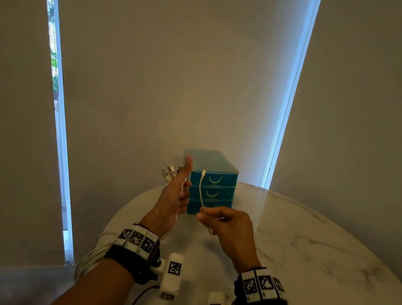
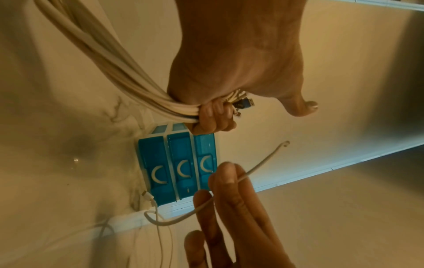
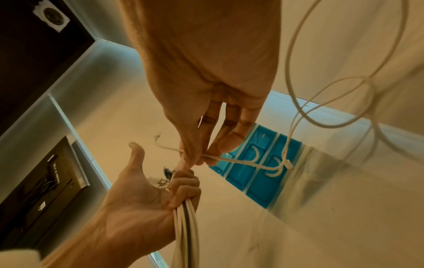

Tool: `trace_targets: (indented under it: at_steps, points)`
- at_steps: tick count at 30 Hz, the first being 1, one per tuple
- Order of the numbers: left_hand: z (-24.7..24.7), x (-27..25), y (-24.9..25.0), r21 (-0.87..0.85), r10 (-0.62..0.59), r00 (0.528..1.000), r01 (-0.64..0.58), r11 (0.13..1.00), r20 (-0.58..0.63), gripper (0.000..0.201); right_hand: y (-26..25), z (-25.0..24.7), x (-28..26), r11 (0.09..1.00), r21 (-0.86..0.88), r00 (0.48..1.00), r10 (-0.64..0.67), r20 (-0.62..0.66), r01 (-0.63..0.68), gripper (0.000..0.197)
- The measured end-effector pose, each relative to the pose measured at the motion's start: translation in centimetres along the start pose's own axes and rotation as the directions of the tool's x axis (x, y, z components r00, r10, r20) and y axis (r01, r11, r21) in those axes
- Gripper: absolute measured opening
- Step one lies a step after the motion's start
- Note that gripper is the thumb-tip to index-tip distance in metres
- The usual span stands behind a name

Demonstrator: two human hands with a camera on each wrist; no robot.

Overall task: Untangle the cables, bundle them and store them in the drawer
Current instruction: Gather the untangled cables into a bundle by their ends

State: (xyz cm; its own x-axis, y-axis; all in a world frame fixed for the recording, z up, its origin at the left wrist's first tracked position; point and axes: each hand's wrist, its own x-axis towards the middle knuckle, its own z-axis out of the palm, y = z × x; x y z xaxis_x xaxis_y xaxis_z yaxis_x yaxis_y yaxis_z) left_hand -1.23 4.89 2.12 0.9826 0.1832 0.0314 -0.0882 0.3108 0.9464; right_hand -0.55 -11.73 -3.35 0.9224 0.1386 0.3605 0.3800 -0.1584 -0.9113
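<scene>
A marble table (image 1: pixel 309 258) is seen beneath both raised hands, and beyond the fingertips a blue drawer unit (image 1: pixel 212 185) stands with all three drawers closed. A thick bundle of white cables (image 2: pixel 110 72) is gripped in the left hand (image 1: pixel 175 195), whose lower fingers are curled round the strands while the thumb is held straight up; the plug ends (image 2: pixel 243 104) are fanned out just past the curled fingers, and the rest trails back below the wrist. To the right of that hand, a single thin white cable (image 1: pixel 201 191) is pinched between thumb and fingertips of the right hand (image 1: pixel 225 225), its connector end pointing upward and its remaining length hanging in loose loops behind the wrist. The step in hand is judged to be the adding of this last strand to the bundle. It would be done well if the connector were laid level with the other plugs under the raised thumb before the pinch is released, and if the trailing loops were drawn straight first, since a snag could be carried into the bundle.
</scene>
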Motion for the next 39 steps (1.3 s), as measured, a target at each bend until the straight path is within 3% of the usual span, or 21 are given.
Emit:
trace_targets:
  at_steps: [3, 5, 8, 13, 15, 17, 19, 20, 22, 24, 26, 28, 33, 36, 39]
  points:
    - [0.6, -0.6, -0.2, 0.035, 0.042, 0.994, -0.045, 0.998, 0.099, 0.067, -0.1, 0.2, -0.2, 1.000, -0.021, 1.000, -0.017, 0.012, 0.017, 0.014]
    - [0.9, -1.0, -0.4, 0.101, 0.079, 0.991, -0.091, 0.991, 0.109, 0.049, 0.1, 0.5, -0.3, 0.999, -0.030, 0.999, -0.024, 0.026, 0.025, 0.011]
    - [1.3, -1.1, -0.9, 0.190, 0.110, 0.988, -0.130, 0.973, 0.113, 0.048, 0.3, 0.6, -0.2, 0.998, -0.042, 0.999, -0.036, 0.038, 0.038, 0.012]
    - [2.0, -1.2, 1.4, 0.103, 0.178, 0.977, -0.167, 0.981, -0.116, 0.021, -0.2, -0.8, -0.6, 0.995, -0.103, 0.987, 0.030, 0.158, -0.013, 0.026]
    - [0.9, -0.5, 2.8, 0.083, 0.206, 0.956, -0.193, 0.978, -0.210, 0.027, -0.1, -2.7, -0.1, 0.998, -0.022, 0.997, 0.052, 0.062, -0.051, 0.033]
    - [-0.4, 0.2, 4.1, 0.057, 0.207, 0.941, -0.199, 0.978, -0.269, 0.044, 0.0, -5.1, 0.6, 0.995, 0.071, 0.986, 0.084, -0.146, -0.075, 0.027]
    - [-1.4, 0.4, 5.1, 0.013, 0.216, 0.938, -0.221, 0.975, -0.272, 0.047, 0.0, -7.1, 0.9, 0.995, 0.053, 0.966, 0.099, -0.241, -0.089, 0.021]
    - [-1.7, 0.3, 5.4, -0.004, 0.219, 0.939, -0.229, 0.974, -0.264, 0.048, 0.0, -7.6, 1.1, 0.994, 0.002, 0.974, 0.103, -0.200, -0.105, 0.016]
    - [-2.0, 0.0, 5.8, -0.015, 0.223, 0.941, -0.234, 0.972, -0.253, 0.047, -0.4, -8.0, 1.1, 0.968, -0.218, 0.992, 0.127, 0.000, -0.124, 0.022]
    - [-2.2, -0.1, 5.9, -0.031, 0.216, 0.940, -0.232, 0.972, -0.263, 0.046, -0.5, -7.8, 1.0, 0.836, -0.534, 0.956, 0.244, 0.162, -0.123, 0.044]
    - [-2.3, -0.3, 6.2, -0.054, 0.209, 0.936, -0.233, 0.971, -0.285, 0.046, -0.2, -7.7, 1.0, 0.685, -0.721, 0.931, 0.321, 0.173, -0.102, 0.060]
    - [-2.5, -0.4, 6.4, -0.071, 0.215, 0.933, -0.245, 0.967, -0.289, 0.047, 0.3, -7.4, 1.2, 0.655, -0.753, 0.944, 0.285, 0.163, -0.068, 0.059]
    - [-2.6, -0.4, 6.5, -0.059, 0.198, 0.942, -0.222, 0.973, -0.272, 0.048, -0.1, -4.6, 2.5, 0.667, -0.737, 0.981, 0.052, 0.189, 0.107, 0.038]
    - [-2.4, -0.7, 6.4, -0.052, 0.184, 0.947, -0.205, 0.977, -0.263, 0.049, -0.2, -1.5, 3.3, 0.608, -0.762, 0.963, -0.018, 0.267, 0.223, 0.043]
    - [-2.3, -0.9, 6.2, -0.031, 0.180, 0.949, -0.195, 0.980, -0.258, 0.049, 0.2, 1.1, 3.9, 0.502, -0.805, 0.923, 0.032, 0.383, 0.316, 0.043]
